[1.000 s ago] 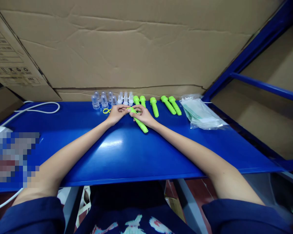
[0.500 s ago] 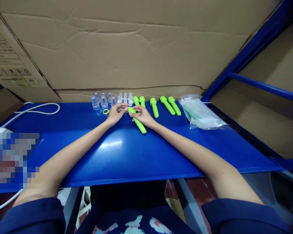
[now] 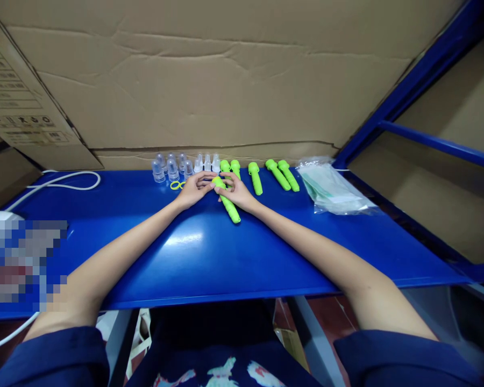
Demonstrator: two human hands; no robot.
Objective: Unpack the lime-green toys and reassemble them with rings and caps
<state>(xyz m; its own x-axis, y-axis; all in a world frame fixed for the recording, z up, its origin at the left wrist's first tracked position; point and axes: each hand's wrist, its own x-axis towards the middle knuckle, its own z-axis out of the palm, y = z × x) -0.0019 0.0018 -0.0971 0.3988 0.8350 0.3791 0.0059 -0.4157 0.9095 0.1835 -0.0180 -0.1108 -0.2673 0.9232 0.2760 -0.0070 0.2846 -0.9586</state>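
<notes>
Green stick point(image 3: 230, 209) pinched at its rounded head

Left hand point(image 3: 194, 190), right hand point(image 3: 239, 191): each grip clamped on it, between them at the glossy blue worktop point(image 3: 226, 263). From the stick: clear domed cups point(image 3: 172, 170) behind-left, matching sticks point(image 3: 256, 180) behind-right, crinkly bag point(image 3: 334, 188) well right.

A glare shines on the blue tabletop point(image 3: 234, 263) between my forearms point(image 3: 141, 239). Wide-angle distortion stretches my sleeves point(image 3: 56, 355) toward the lower corners, coarse pixels mask a patch at left, and shadow dims the cardboard panel point(image 3: 423, 183) on my right.
</notes>
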